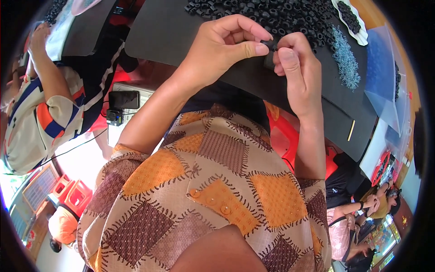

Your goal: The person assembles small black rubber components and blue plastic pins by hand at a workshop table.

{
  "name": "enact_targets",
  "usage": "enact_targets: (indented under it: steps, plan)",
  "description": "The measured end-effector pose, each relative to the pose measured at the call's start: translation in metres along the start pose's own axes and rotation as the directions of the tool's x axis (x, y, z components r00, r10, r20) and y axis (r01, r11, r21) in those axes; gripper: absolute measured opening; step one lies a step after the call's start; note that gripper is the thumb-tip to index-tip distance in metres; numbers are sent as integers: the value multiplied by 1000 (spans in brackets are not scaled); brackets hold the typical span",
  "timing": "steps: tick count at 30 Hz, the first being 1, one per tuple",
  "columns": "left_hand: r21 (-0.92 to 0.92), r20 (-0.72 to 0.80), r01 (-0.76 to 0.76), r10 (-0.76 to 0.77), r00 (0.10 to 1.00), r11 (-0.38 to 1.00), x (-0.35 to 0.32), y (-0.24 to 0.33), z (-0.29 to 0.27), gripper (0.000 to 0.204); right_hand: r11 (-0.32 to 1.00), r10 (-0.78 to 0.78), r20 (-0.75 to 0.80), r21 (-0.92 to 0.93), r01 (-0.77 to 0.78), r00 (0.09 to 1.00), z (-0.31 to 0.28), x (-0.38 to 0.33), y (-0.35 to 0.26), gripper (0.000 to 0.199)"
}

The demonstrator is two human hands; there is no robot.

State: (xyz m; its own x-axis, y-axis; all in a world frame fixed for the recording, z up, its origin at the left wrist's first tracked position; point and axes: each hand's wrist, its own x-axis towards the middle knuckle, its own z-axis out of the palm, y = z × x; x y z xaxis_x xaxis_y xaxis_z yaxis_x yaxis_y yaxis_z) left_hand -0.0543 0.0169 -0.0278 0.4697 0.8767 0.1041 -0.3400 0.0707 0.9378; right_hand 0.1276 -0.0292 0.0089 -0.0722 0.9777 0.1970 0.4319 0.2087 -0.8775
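My left hand (229,44) pinches a small black part (269,44) between thumb and fingertips, above the near edge of the dark table. Close beside it on the right, my right hand (299,68) is closed, with the thumb over curled fingers. Whatever it grips is hidden by those fingers. Behind both hands lies a wide heap of black ring-shaped pieces (272,13). A pile of small pale blue pieces (345,59) spreads to the right of my right hand.
A white scalloped tray (361,37) holds more black pieces at the far right. A clear blue plastic sheet or box (383,68) stands at the right edge. A thin yellow stick (351,130) lies near the table's front. Another person (50,99) works on the left.
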Motion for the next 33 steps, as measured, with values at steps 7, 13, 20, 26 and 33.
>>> enact_targets:
  steps: [7,13,20,26,33]
  plan:
    - [46,26,-103,102,994,994,-2,0,7,16,998,-67,-35,8,67,997,12,-3,4,32]
    - [59,1,-20,20,1000,998,-4,9,11,16,978,-190,-117,-108,177,975,15,-8,7,26]
    - [-335,162,267,-223,961,904,-7,11,7,20,952,-281,-86,-147,267,956,15,-7,3,21]
    - [-151,162,241,-216,963,959,-7,13,2,21,877,-391,-11,-309,369,920,2,-2,10,16]
    - [-353,138,212,-173,975,911,-4,22,-2,20,846,-271,-25,-483,225,962,-29,10,17,17]
